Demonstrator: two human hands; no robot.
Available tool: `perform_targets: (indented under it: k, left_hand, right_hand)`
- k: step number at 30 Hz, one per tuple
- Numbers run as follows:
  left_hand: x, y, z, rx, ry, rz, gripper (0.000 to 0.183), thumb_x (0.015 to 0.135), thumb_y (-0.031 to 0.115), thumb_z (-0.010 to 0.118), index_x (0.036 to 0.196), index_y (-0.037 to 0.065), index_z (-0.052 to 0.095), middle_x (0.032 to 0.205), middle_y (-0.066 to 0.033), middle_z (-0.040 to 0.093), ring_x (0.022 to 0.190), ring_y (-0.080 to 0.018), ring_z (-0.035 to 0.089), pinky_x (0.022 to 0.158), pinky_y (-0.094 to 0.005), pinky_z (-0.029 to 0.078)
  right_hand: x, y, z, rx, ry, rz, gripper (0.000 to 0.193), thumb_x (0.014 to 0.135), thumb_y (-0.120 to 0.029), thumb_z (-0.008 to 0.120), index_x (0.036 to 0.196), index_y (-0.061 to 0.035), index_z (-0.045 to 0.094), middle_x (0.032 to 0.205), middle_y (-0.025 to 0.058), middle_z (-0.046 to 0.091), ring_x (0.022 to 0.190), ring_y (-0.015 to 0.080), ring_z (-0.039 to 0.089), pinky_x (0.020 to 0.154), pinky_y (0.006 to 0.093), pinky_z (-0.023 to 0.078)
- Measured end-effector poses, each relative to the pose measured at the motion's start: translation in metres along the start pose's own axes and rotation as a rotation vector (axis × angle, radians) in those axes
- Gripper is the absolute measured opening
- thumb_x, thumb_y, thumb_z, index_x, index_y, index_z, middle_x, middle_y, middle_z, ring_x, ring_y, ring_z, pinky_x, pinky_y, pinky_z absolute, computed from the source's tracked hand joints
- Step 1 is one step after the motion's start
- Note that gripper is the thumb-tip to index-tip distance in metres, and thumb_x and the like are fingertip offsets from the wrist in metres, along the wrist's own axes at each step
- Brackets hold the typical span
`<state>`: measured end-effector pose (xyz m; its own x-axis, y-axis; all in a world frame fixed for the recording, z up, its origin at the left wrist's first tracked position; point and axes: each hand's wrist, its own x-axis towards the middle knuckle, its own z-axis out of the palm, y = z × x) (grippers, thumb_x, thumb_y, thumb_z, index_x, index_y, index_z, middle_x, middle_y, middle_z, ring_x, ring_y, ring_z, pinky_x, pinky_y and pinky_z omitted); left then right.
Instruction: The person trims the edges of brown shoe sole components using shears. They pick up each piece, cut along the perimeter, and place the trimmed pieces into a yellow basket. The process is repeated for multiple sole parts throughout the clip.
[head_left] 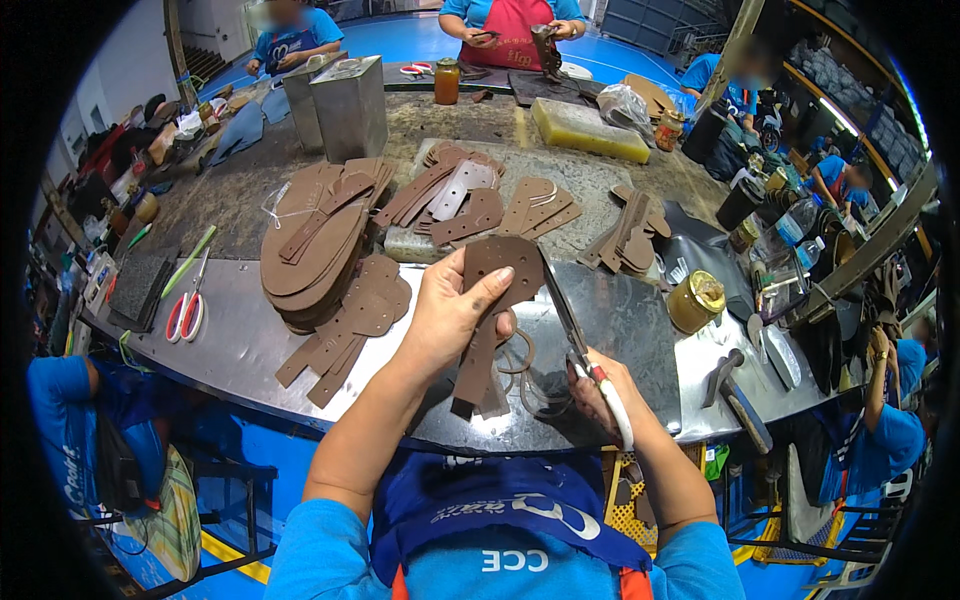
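My left hand (452,302) is closed on a brown leather strap piece (512,262), with the thumb on top of its rounded, hole-punched end. The strap's narrow tail hangs down toward the table edge. In my right hand (606,390) is a pair of scissors (562,310) with white and red handles. Its blades point away from me along the right side of the leather piece; whether they touch it I cannot tell. Thin curled leather offcuts (518,352) lie on the metal table top between my hands. To the left, more brown strap pieces (362,310) lie in a loose pile.
A stack of brown sole-shaped pieces (318,235) stands at left, with bundles of straps (460,195) behind. Another pair of scissors (187,312) lies far left. At right are a jar (695,302) and a hammer (738,392). Metal tins (349,108) stand farther back. Co-workers surround the table.
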<state>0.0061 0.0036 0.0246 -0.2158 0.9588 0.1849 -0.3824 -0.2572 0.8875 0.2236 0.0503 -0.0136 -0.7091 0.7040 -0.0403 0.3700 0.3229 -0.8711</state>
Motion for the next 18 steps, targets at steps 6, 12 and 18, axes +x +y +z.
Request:
perform_targets:
  k: [6,12,18]
  left_hand:
    - [-0.015,-0.007,0.017,0.091,-0.013,0.034,0.015,0.085,0.008,0.056,0.097,-0.001,0.055,0.075,-0.0041,0.060,0.049,-0.0062,0.052,0.044,-0.0195,0.044]
    - [-0.015,0.002,0.014,0.221,-0.045,0.002,0.015,0.084,0.007,0.056,0.097,-0.002,0.056,0.076,-0.0037,0.060,0.050,-0.0054,0.051,0.044,-0.0183,0.043]
    - [-0.012,0.014,0.007,0.303,-0.125,-0.091,0.017,0.083,0.008,0.057,0.098,-0.001,0.057,0.076,-0.0036,0.060,0.051,-0.0054,0.052,0.045,-0.0183,0.044]
  right_hand:
    - [0.010,-0.002,0.002,0.053,0.031,-0.205,0.028,0.083,-0.026,0.054,0.093,-0.0031,0.043,0.073,0.0160,0.050,0.067,0.0314,0.051,0.066,0.0363,0.042]
    - [0.008,-0.002,-0.001,-0.002,-0.017,-0.212,0.028,0.083,-0.026,0.053,0.096,-0.0035,0.042,0.076,0.0170,0.051,0.070,0.0346,0.051,0.067,0.0374,0.042]
    - [-0.001,-0.006,-0.003,-0.092,-0.030,-0.133,0.046,0.080,-0.048,0.045,0.092,-0.0035,0.043,0.074,0.0094,0.047,0.067,0.0232,0.047,0.064,0.0330,0.041]
